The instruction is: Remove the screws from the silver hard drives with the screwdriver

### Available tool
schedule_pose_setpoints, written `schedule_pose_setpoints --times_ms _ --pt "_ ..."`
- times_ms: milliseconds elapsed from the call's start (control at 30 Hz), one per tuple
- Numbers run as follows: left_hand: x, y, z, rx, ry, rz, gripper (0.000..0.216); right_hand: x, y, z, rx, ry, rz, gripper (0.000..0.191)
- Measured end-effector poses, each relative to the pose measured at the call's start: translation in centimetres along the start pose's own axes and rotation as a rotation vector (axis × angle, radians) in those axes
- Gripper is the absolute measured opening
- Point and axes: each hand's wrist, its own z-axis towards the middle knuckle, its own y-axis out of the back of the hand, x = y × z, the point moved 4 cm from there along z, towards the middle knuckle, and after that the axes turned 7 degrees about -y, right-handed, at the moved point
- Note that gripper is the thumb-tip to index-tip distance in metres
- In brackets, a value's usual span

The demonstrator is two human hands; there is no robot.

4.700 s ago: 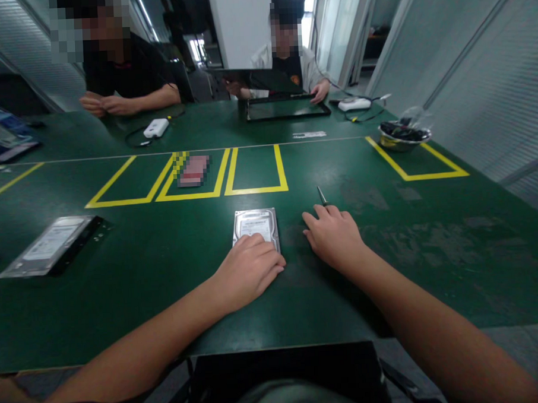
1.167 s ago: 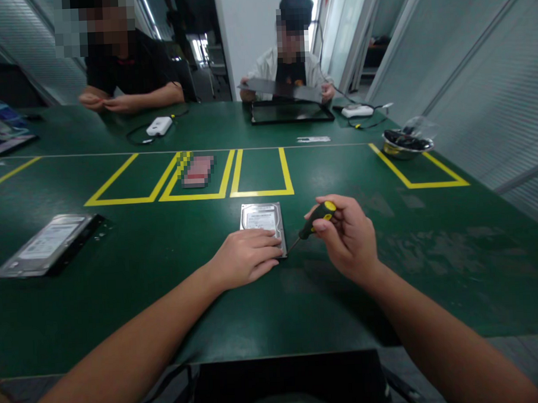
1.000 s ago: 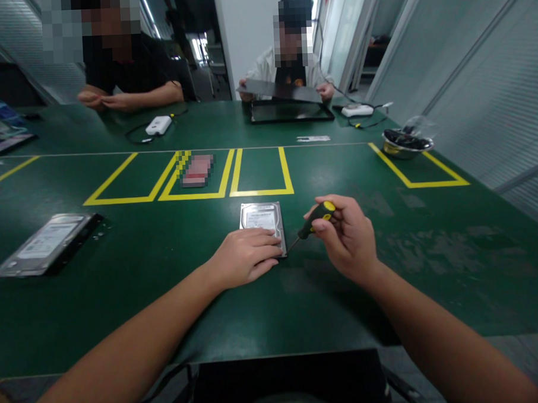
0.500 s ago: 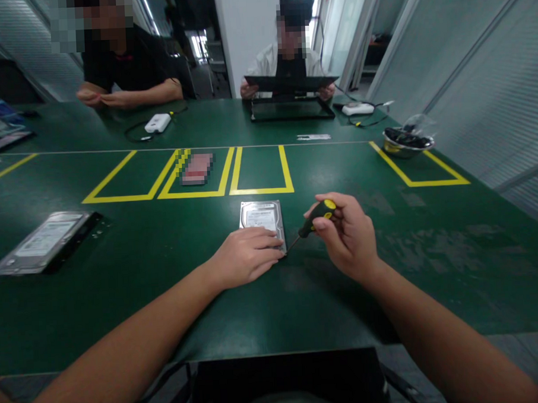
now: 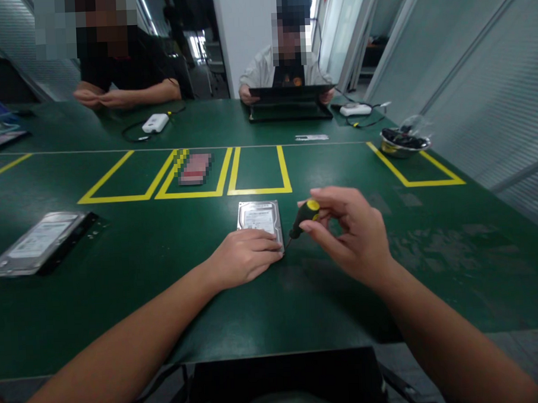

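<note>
A silver hard drive with a white label lies on the green table in front of me. Across its near half rests my left hand, fingers draped to the right edge and closed on it; the thumb is hidden. My right hand grips a black and yellow screwdriver between thumb and fingers. The screwdriver leans, its thin shaft meeting the drive's near right corner beside my left fingertips. Any screw at the tip is too small to make out.
Another drive in clear wrapping lies at the left, with small bits beside it. Yellow tape outlines mark the table; a blurred reddish object sits in one. A metal bowl of dark items stands right. Across, a person holds a dark panel; another sits left.
My right hand has shifted the screwdriver's handle left, so it stands steeper with its tip still at the drive's corner. My left hand stays on the drive. The person opposite has lowered the dark panel slightly.
</note>
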Motion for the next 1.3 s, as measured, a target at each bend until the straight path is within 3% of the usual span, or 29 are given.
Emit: schedule_pose_setpoints --times_ms 300,533,733,933,1300 --pt "0.1 -0.1 -0.1 -0.008 -0.006 0.005 0.022 2.2 0.6 2.2 0.048 0.079 -0.161 0.014" --pt "0.1 -0.1 -0.1 -0.011 0.007 -0.015 0.022 3.1 1.6 3.9 0.367 -0.046 -0.191 0.009" --pt "0.1 -0.1 0.0 -0.026 0.012 -0.024 0.021 4.1 1.2 4.4 0.351 0.060 -0.240 0.006" --pt "0.1 0.0 0.1 -0.021 0.026 -0.038 0.022 5.2 1.0 4.5 0.510 0.181 -0.241 0.012" --pt "0.2 0.0 0.2 -0.022 0.022 -0.040 0.021 3.7 1.1 5.5 0.334 0.115 -0.293 0.003"
